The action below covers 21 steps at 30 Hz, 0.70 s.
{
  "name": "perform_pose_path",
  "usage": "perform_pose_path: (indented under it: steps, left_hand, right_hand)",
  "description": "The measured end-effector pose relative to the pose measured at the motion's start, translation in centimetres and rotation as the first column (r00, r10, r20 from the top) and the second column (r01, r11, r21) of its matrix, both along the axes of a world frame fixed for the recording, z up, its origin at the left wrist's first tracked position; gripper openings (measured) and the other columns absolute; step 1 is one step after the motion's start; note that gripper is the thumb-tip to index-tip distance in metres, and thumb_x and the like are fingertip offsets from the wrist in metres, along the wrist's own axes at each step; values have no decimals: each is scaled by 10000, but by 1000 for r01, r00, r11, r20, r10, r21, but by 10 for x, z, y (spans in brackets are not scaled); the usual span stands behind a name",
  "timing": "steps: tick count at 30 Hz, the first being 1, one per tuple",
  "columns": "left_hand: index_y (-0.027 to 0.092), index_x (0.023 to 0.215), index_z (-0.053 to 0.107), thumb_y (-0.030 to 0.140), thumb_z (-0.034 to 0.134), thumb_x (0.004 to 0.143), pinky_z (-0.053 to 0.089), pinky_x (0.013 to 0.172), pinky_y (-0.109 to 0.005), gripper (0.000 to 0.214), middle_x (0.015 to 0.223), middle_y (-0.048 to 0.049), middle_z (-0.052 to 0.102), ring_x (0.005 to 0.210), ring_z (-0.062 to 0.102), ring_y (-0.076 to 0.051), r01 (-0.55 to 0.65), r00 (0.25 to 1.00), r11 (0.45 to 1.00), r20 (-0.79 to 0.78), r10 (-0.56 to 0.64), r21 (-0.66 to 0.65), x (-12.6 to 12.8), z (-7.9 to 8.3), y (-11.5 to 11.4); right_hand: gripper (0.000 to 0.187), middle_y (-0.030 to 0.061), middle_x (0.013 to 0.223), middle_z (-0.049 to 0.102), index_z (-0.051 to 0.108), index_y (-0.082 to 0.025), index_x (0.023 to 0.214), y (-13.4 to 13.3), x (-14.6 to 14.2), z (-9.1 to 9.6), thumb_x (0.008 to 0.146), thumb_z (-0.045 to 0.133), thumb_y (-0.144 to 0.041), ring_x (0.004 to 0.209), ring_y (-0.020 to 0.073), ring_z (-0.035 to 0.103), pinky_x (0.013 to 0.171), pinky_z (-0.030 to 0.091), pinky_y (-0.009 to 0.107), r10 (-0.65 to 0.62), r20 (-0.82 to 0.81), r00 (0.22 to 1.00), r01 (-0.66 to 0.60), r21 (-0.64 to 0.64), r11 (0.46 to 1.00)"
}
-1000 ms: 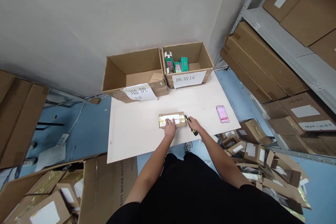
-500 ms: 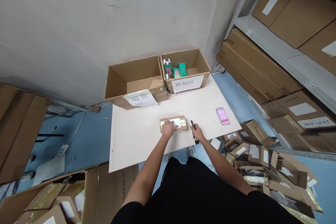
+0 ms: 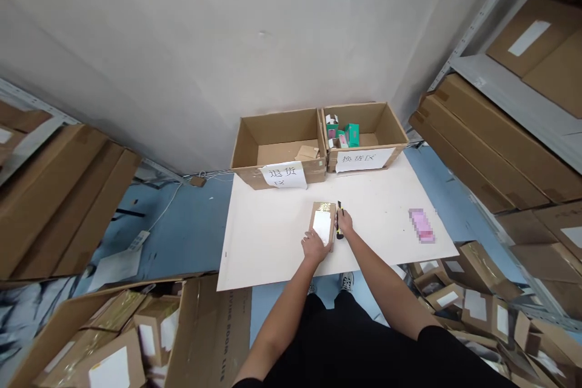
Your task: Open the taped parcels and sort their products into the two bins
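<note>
Turned from crosswise to lengthwise, the carton (image 3: 322,222) is beside the knife (image 3: 339,234).

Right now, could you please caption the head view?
Left hand gripping a labelled parcel, right hand holding a cutter beside it.

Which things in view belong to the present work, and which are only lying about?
In work: small carton, left hand on it; cutter, in right hand; perhaps both labelled boxes.
Seemingly lying about: pink pixelated item; cartons on the floor.
</note>
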State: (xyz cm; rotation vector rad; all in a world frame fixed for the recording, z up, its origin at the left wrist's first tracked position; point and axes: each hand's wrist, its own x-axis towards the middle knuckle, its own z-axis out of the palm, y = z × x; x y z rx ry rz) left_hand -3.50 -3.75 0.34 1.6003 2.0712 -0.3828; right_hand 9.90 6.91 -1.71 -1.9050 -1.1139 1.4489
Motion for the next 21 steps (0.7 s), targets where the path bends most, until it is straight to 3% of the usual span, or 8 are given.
perform_pose_path:
  steps: [2, 4, 8, 12, 16, 19, 21]
  left_hand:
    - [-19, 1637, 307, 755, 475, 915, 495, 1065, -480, 1071, 1599, -367, 433, 1361, 585, -442, -48, 997, 998, 57, 50, -39, -27, 2, 3]
    - [16, 1642, 318, 720, 451, 941, 495, 1078, -476, 1002, 1651, -332, 394, 1438, 525, -441, -37, 993, 999, 112, 40, -26, -63, 3, 5]
    - [146, 1682, 290, 429, 446, 1016, 392, 1216, -487, 740, 1765, -188, 253, 1619, 279, -361, 163, 971, 964, 141, -196, 212, -124, -4, 2]
    - [169, 1702, 218, 400, 475, 1012, 329, 1270, -495, 772, 1786, -165, 179, 1661, 154, -295, 338, 901, 928, 232, -367, 154, -153, -20, 0]
    - [60, 1687, 219, 455, 457, 1026, 287, 1305, -455, 807, 1774, -216, 165, 1660, 140, -289, 218, 904, 955, 327, -276, 203, -179, -31, -9]
    - [92, 1640, 370, 361, 305, 1084, 307, 1299, -436, 621, 1750, -178, 295, 1638, 245, -261, 49, 939, 982, 325, -107, 183, -212, -29, -21]
    - [127, 1601, 452, 320, 304, 1082, 355, 1274, -456, 573, 1727, -163, 361, 1619, 304, -278, -58, 964, 983, 266, 10, 173, -239, -22, -28]
  right_hand:
    - [387, 48, 898, 740, 525, -240, 918, -6, -10, 0, 1066, 371, -563, 655, 169, 713, 599, 558, 260, -89, -157, 984, 88, -15, 996]
    - [409, 42, 881, 735, 531, -235, 891, -12, -18, 0, 1060, 379, -575, 648, 159, 697, 585, 546, 245, -152, -202, 968, 147, -37, 988]
    - [458, 14, 738, 671, 584, -223, 835, -24, -34, -2, 1032, 450, -614, 630, 162, 646, 561, 508, 223, -113, -97, 989, 103, -101, 990]
    - [425, 38, 746, 681, 559, -235, 809, -35, -64, 3, 1040, 501, -586, 675, 184, 684, 614, 569, 255, -85, -242, 967, 39, -192, 981]
    - [409, 90, 836, 738, 512, -251, 838, -34, -100, 21, 1077, 459, -579, 802, 215, 759, 725, 626, 303, -144, -418, 897, 48, -230, 972]
    - [408, 123, 933, 774, 523, -246, 889, -28, -125, 35, 1083, 452, -598, 876, 234, 788, 756, 642, 332, -97, -487, 868, -39, -261, 964]
    - [397, 139, 982, 785, 532, -238, 909, -27, -142, 42, 1073, 495, -598, 896, 246, 797, 753, 650, 347, -69, -489, 869, -79, -276, 958]
